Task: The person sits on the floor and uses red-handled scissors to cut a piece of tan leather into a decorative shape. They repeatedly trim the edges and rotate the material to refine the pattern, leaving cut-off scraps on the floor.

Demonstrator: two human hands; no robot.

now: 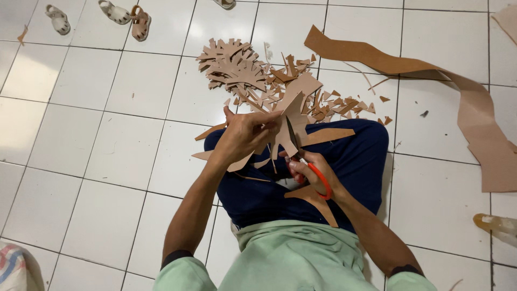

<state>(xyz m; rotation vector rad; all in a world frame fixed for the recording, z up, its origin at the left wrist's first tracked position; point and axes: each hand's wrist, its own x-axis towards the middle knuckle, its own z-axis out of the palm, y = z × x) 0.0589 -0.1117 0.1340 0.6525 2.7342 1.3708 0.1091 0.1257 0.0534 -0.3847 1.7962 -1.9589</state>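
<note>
1. White tiled floor (107, 151): its left half lies mostly bare, with small sandals (129, 19) at the far edge.
2. Left hand (245, 134) grips a tan cutout (293, 118) above the lap.
3. Right hand (312, 172) is closed around red-handled scissors (309, 167), blades in the cutout.
4. Scrap pile (269, 81) lies beyond; a long tan strip (463, 102) runs to the floor's right edge.

No labels, signs or screens are showing. Only 1 possible package is lying at the bottom left corner of the floor: a white woven sack (13, 269) with red and blue stripes, mostly cropped.
</note>
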